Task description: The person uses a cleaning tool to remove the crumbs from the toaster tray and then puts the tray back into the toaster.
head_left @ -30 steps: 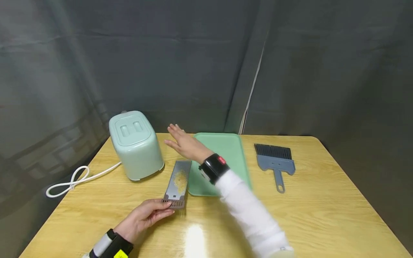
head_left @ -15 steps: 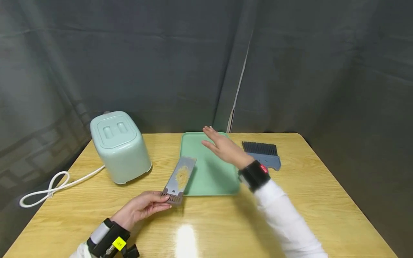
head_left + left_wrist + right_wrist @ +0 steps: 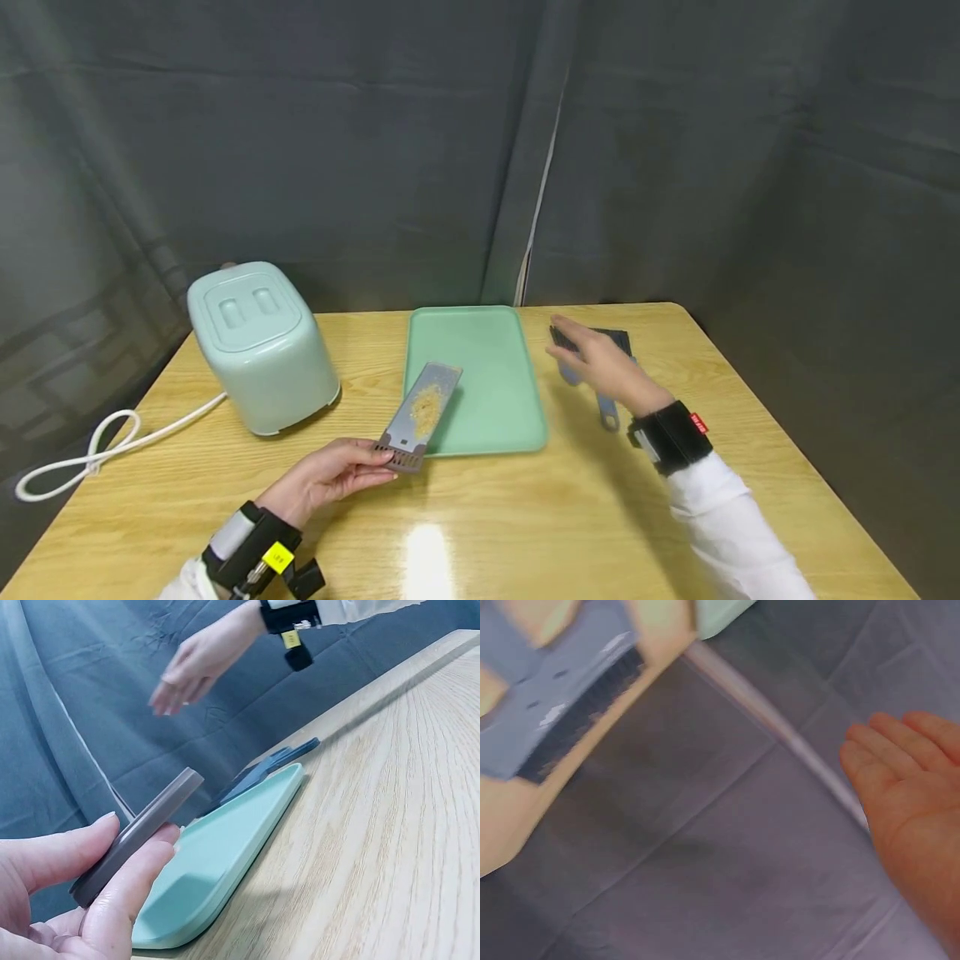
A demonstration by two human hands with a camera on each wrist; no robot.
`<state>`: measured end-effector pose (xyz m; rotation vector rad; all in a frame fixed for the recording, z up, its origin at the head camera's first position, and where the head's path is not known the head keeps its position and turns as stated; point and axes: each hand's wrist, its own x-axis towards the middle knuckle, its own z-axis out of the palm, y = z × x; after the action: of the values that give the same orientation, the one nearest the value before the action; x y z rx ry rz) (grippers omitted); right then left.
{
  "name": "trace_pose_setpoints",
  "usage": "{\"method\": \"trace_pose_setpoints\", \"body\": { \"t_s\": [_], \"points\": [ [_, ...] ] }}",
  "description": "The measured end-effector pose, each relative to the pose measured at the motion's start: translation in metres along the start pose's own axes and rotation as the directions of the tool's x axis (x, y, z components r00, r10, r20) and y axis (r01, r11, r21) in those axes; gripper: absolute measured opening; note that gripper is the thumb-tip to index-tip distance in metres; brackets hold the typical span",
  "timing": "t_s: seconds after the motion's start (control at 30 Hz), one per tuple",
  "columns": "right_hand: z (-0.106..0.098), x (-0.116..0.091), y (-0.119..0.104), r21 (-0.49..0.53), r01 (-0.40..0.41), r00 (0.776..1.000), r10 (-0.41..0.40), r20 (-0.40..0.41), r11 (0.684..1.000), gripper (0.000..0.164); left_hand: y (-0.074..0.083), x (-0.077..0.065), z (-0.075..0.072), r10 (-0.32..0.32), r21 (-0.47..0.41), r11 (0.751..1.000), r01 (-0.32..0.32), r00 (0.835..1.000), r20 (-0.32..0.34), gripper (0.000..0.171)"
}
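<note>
Between thumb and fingers, my left hand (image 3: 330, 477) pinches the slotted end of a toaster crumb tray (image 3: 411, 427), a flat grey metal strip with golden crumbs lying on it. The far end of the strip overlaps the green tray (image 3: 491, 375) in the head view. From the left wrist the crumb tray (image 3: 139, 838) shows edge-on, raised over the table. My right hand (image 3: 606, 367), fingers extended and holding nothing, hovers above a brush (image 3: 609, 411) with a blue-grey handle and dark bristles, hiding part of it. The brush (image 3: 562, 690) also appears in the right wrist view.
A mint-green toaster (image 3: 266, 350) stands at the left of the wooden table (image 3: 525, 533). Its white cord (image 3: 112, 450) loops over the table's left edge. Behind the table hangs a dark grey curtain (image 3: 360, 167).
My right hand has swept rightward, from near the toaster across the green tray to the brush. My left hand keeps hold of the crumb tray, whose far end has swung right. The head view has shifted.
</note>
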<state>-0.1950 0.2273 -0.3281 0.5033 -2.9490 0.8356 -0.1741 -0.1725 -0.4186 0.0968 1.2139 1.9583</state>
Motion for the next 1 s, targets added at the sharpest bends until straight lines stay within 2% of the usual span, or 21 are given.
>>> {"method": "trace_pose_setpoints", "body": {
  "t_s": [0.23, 0.4, 0.67, 0.83, 1.0],
  "points": [
    [-0.004, -0.026, 0.029, -0.019, -0.11, 0.994, 0.11, -0.009, 0.994, 0.062, -0.002, 0.002, -0.001, 0.006, 0.011, 1.0, -0.006, 1.0, 0.009, 0.014],
    [-0.005, -0.036, 0.042, -0.047, -0.146, 0.989, 0.146, -0.014, 0.988, 0.057, -0.002, -0.001, -0.003, 0.001, 0.009, 1.0, -0.002, 1.0, 0.025, 0.014],
    [0.002, -0.041, 0.065, -0.105, -0.19, 0.982, 0.188, -0.029, 0.976, 0.023, 0.001, -0.002, -0.004, -0.004, 0.017, 1.0, 0.003, 0.999, 0.054, 0.014],
    [0.007, -0.042, 0.077, -0.099, -0.244, 0.969, 0.246, 0.014, 0.965, 0.023, 0.001, -0.002, -0.004, -0.005, 0.026, 1.0, 0.003, 0.998, 0.061, 0.013],
    [0.017, -0.043, 0.086, -0.13, -0.286, 0.954, 0.295, 0.054, 0.949, 0.034, 0.001, -0.003, -0.004, 0.0, 0.036, 0.999, -0.001, 0.999, 0.051, 0.013]
  ]
}}
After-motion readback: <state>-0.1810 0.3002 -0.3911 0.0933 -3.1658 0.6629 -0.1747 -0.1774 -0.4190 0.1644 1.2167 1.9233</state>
